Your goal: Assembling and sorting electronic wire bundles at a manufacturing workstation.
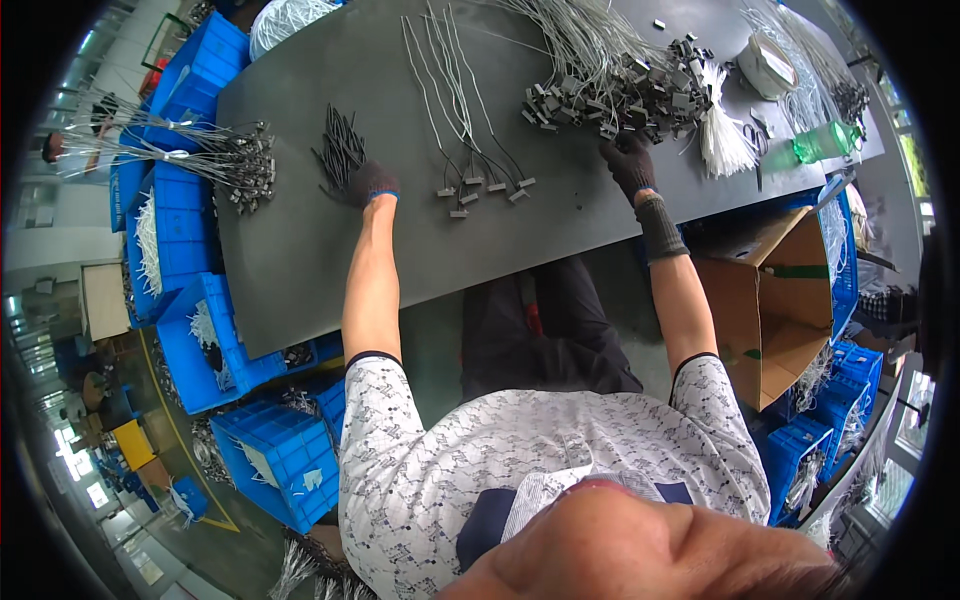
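My left hand (371,184), in a dark glove, rests on the dark table (300,260) at the near edge of a small pile of short black pieces (341,148). My right hand (628,160), also gloved, with a grey wrist sleeve, reaches into the near edge of a big heap of grey cables with dark metal end blocks (620,95). Between my hands lie several grey cables with end blocks (470,150), laid side by side. Whether either hand grips anything is hidden by the gloves.
Blue crates (190,330) stand left and below the table; one bears a tied cable bundle (215,160). An open cardboard box (775,300) sits at right. White ties (722,140), scissors (757,138), a green bottle (825,143) and a white bag (768,65) lie far right.
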Demonstrator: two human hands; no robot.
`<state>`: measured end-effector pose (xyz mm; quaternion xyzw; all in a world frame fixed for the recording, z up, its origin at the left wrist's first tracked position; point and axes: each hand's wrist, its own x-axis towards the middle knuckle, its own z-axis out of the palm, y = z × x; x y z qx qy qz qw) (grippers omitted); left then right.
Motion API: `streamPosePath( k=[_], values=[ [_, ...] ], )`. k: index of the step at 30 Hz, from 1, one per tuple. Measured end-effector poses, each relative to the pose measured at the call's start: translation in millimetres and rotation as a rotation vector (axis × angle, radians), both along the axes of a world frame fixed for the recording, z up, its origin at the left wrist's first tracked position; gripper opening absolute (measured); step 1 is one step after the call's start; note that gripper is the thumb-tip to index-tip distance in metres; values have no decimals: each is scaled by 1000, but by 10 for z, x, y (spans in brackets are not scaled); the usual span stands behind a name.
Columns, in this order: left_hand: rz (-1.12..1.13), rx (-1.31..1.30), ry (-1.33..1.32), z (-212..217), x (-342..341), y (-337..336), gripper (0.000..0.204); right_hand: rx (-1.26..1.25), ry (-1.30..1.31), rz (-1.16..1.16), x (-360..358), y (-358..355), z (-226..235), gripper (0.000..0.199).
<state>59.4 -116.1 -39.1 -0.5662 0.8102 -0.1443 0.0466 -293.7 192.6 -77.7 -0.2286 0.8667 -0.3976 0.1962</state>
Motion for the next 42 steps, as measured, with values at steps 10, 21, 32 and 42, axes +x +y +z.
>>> streamPosePath(
  k=[10, 21, 32, 42],
  values=[
    [76, 424, 758, -1000, 647, -231, 64, 205, 23, 97, 206, 881, 7, 70],
    [480, 1290, 1788, -315, 217, 1187, 14, 119, 267, 66, -2, 512, 146, 42],
    [541, 1875, 1801, -488, -1498, 2886, 17, -319, -545, -119, 638, 789, 391, 43],
    [588, 2029, 1922, -523, -2463, 2694, 15, 527, 112, 29, 547, 1319, 376, 40]
  ],
)
